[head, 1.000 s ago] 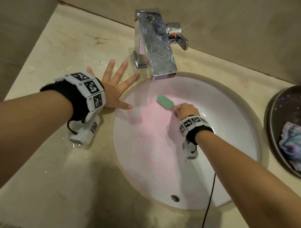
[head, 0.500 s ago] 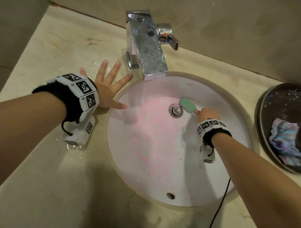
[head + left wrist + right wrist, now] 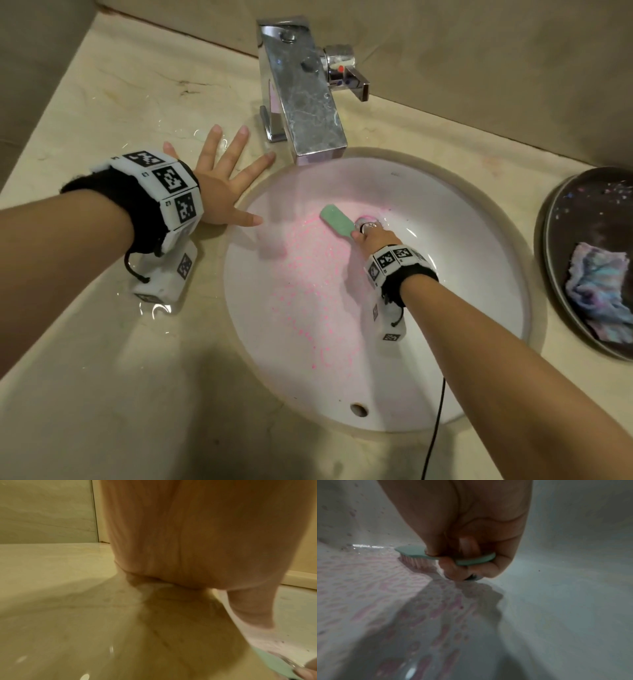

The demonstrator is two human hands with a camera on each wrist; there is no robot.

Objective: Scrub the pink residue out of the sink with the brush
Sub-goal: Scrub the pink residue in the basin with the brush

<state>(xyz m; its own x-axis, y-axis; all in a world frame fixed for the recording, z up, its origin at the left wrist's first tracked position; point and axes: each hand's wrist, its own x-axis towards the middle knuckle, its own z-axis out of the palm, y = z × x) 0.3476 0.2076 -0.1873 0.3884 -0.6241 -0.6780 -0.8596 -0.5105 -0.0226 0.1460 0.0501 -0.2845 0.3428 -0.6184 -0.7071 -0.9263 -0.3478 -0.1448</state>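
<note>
The white oval sink [image 3: 479, 274] carries pink residue [image 3: 308, 281] speckled over its left half, from the drain down toward the front. My right hand [image 3: 371, 238] grips the handle of a small green brush [image 3: 337, 219] [image 3: 412, 551], fingers curled round it. The brush's pale bristles [image 3: 418, 562] press on the basin just left of the drain [image 3: 368, 224]. My left hand [image 3: 226, 185] lies flat on the counter at the sink's left rim, fingers spread, thumb [image 3: 252, 609] over the rim. The brush's green back [image 3: 274, 665] shows low in the left wrist view.
A chrome faucet [image 3: 305, 102] with a side lever [image 3: 346, 73] overhangs the basin's back edge. A dark round tray [image 3: 582, 212] with a crumpled bluish cloth [image 3: 599, 291] sits on the counter at the right. The overflow hole [image 3: 359, 409] is at the front wall. Water puddles wet the beige counter [image 3: 102, 377].
My right hand swept the brush right past the drain, then back left, so the brush head now lies left of the drain. The left hand stays planted on the counter.
</note>
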